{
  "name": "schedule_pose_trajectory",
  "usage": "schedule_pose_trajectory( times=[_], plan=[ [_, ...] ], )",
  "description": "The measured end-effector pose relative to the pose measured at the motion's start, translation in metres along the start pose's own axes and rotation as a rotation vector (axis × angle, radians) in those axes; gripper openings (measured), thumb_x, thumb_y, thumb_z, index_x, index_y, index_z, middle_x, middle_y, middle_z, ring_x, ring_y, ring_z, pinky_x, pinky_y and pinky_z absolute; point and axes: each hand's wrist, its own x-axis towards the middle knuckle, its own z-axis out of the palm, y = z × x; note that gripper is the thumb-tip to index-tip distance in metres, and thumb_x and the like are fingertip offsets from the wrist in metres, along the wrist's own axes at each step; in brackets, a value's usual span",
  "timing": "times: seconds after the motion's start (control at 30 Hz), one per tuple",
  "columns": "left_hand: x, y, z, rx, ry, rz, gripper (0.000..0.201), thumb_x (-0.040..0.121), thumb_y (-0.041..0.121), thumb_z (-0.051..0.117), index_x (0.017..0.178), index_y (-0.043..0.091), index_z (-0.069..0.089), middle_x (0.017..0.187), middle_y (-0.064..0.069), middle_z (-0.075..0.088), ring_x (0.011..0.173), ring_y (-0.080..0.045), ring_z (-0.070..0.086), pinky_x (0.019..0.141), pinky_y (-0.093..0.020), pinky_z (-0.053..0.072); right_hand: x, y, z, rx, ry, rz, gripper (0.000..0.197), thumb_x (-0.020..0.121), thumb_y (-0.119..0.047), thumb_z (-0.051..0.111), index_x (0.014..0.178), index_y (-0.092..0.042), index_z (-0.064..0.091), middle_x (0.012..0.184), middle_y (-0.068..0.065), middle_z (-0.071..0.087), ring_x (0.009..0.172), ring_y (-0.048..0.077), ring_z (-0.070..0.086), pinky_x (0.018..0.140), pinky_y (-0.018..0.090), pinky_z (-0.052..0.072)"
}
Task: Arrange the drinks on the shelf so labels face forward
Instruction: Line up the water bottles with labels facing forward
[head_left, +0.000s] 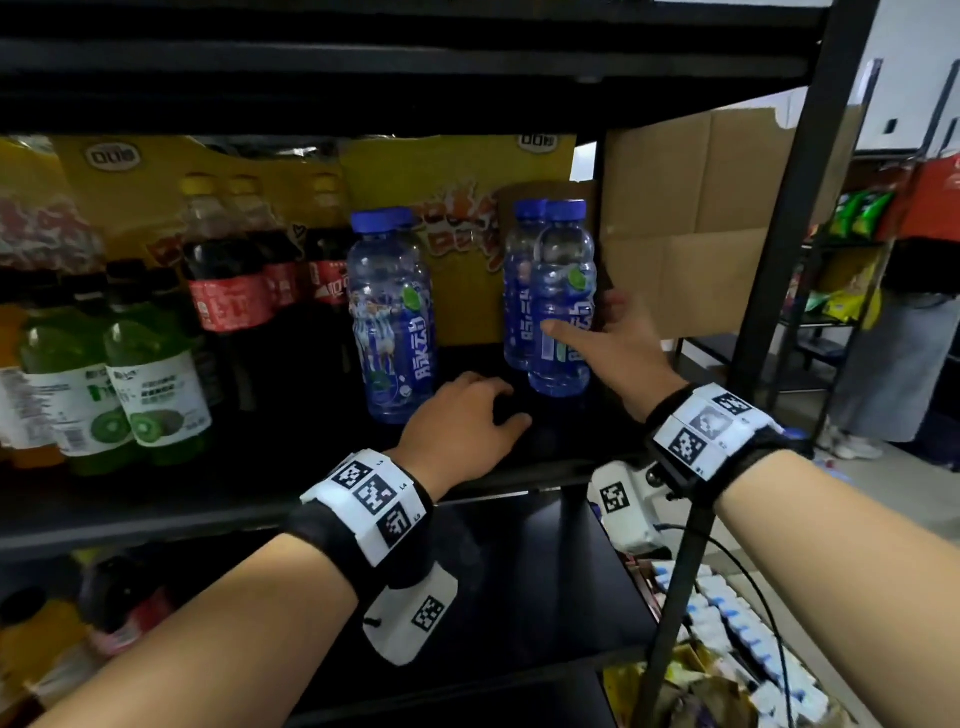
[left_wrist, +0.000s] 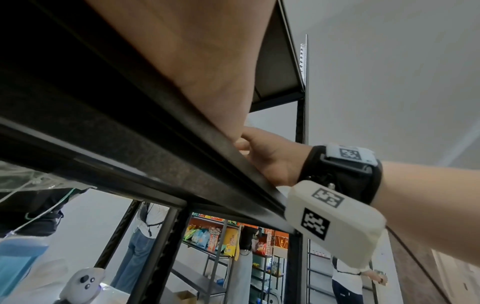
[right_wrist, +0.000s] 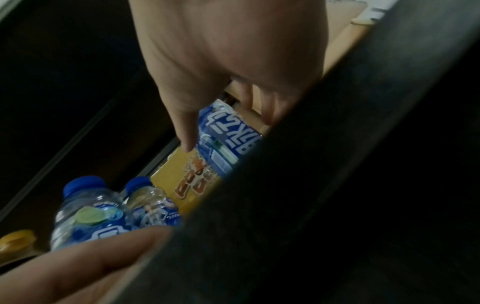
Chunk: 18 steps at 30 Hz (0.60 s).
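Three blue-capped clear drink bottles stand on the black shelf. One blue bottle stands alone at the centre, its blue label turned forward. Two more stand at the right, the front bottle before the rear bottle. My right hand grips the front right bottle, thumb across its label and fingers behind; the right wrist view shows that hand around the label. My left hand rests on the shelf board between the bottles, fingers loosely curled, holding nothing.
Cola bottles and green kiwi drinks fill the shelf's left side. Yellow cartons and brown cardboard stand behind. A black upright post bounds the right end. A person stands by a snack rack beyond.
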Motion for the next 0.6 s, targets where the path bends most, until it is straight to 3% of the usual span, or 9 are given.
schedule_pose_trajectory(
  times=[0.1, 0.3, 0.37, 0.43, 0.5, 0.6],
  plan=[
    [0.002, 0.000, 0.002, 0.033, -0.021, -0.009, 0.053, 0.097, 0.057, 0.056, 0.142, 0.027, 0.058, 0.143, -0.004, 0.058, 0.128, -0.025, 0.056, 0.102, -0.040, 0.049, 0.003, 0.001, 0.008, -0.020, -0.076, 0.024, 0.084, 0.071, -0.034, 0.094, 0.140, -0.012, 0.052, 0.128, 0.002, 0.069, 0.114, 0.019, 0.068, 0.101, 0.044, 0.056],
    [0.002, -0.002, 0.004, 0.067, -0.024, 0.018, 0.054, 0.098, 0.058, 0.053, 0.142, 0.028, 0.057, 0.143, -0.005, 0.058, 0.127, -0.026, 0.056, 0.102, -0.043, 0.050, 0.000, -0.001, 0.010, 0.008, -0.048, 0.045, 0.081, 0.071, -0.027, 0.095, 0.138, -0.012, 0.053, 0.124, 0.002, 0.069, 0.110, 0.016, 0.068, 0.093, 0.035, 0.058],
    [0.003, -0.003, 0.004, 0.032, -0.007, 0.006, 0.062, 0.096, 0.063, 0.054, 0.146, 0.027, 0.052, 0.145, -0.004, 0.057, 0.129, -0.025, 0.056, 0.102, -0.042, 0.050, -0.008, -0.003, 0.008, 0.047, -0.082, 0.042, 0.079, 0.068, -0.028, 0.096, 0.135, -0.016, 0.055, 0.119, -0.003, 0.070, 0.105, 0.011, 0.070, 0.084, 0.028, 0.059],
    [0.000, -0.001, 0.002, -0.033, 0.015, 0.021, 0.077, 0.090, 0.071, 0.056, 0.153, 0.028, 0.042, 0.150, -0.001, 0.054, 0.134, -0.023, 0.053, 0.104, -0.043, 0.049, -0.022, -0.007, 0.004, 0.098, -0.118, 0.022, 0.073, 0.066, -0.027, 0.097, 0.127, -0.019, 0.059, 0.113, -0.005, 0.074, 0.096, 0.007, 0.074, 0.076, 0.023, 0.060],
    [0.001, -0.001, 0.001, -0.143, -0.016, 0.062, 0.085, 0.085, 0.074, 0.061, 0.155, 0.035, 0.033, 0.152, 0.007, 0.050, 0.138, -0.017, 0.049, 0.109, -0.043, 0.046, -0.033, -0.011, 0.000, 0.170, -0.194, 0.033, 0.065, 0.067, -0.024, 0.097, 0.123, -0.018, 0.064, 0.110, -0.002, 0.078, 0.096, 0.010, 0.076, 0.080, 0.028, 0.062],
    [0.001, 0.000, -0.004, -0.466, -0.083, 0.093, 0.080, 0.086, 0.054, 0.075, 0.153, 0.035, 0.035, 0.143, 0.014, 0.058, 0.131, -0.006, 0.056, 0.110, -0.034, 0.046, -0.046, -0.014, 0.000, 0.234, -0.332, 0.040, 0.050, 0.074, -0.015, 0.091, 0.120, -0.016, 0.071, 0.109, 0.002, 0.080, 0.100, 0.019, 0.077, 0.082, 0.031, 0.063]
  ],
)
